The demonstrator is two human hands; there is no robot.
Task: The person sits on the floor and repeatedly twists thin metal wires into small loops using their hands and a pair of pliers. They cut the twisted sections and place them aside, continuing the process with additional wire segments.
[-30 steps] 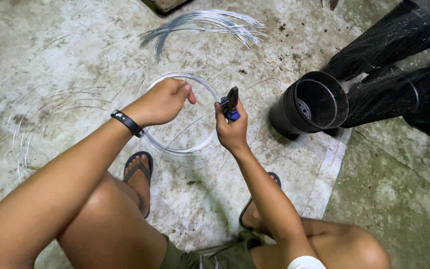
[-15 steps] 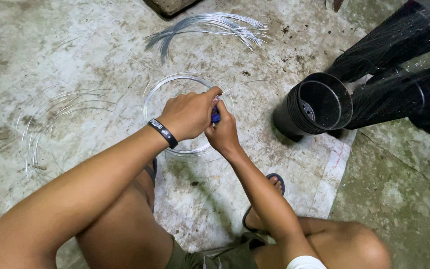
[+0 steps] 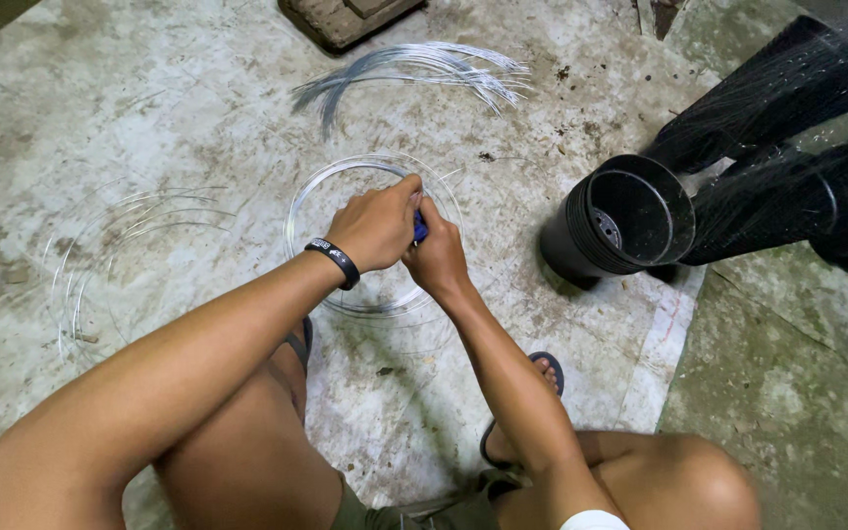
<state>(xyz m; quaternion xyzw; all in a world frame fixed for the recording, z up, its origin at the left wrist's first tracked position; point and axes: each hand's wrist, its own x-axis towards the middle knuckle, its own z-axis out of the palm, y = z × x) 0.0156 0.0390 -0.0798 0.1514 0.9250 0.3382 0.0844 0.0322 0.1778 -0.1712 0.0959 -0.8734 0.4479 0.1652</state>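
We see both hands meeting above a wire ring that lies on the concrete floor. The left hand, with a black wristband, is curled closed and touches the right hand. The right hand is clenched around a blue-handled tool, mostly hidden between them. More wire hoops lie to the left, a bundle of cut wires lies ahead, and a black plastic pot lies near on the right.

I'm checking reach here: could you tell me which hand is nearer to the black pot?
Right. The right hand is the closer one, left of the black pot; the left hand lies beyond it, farther left.
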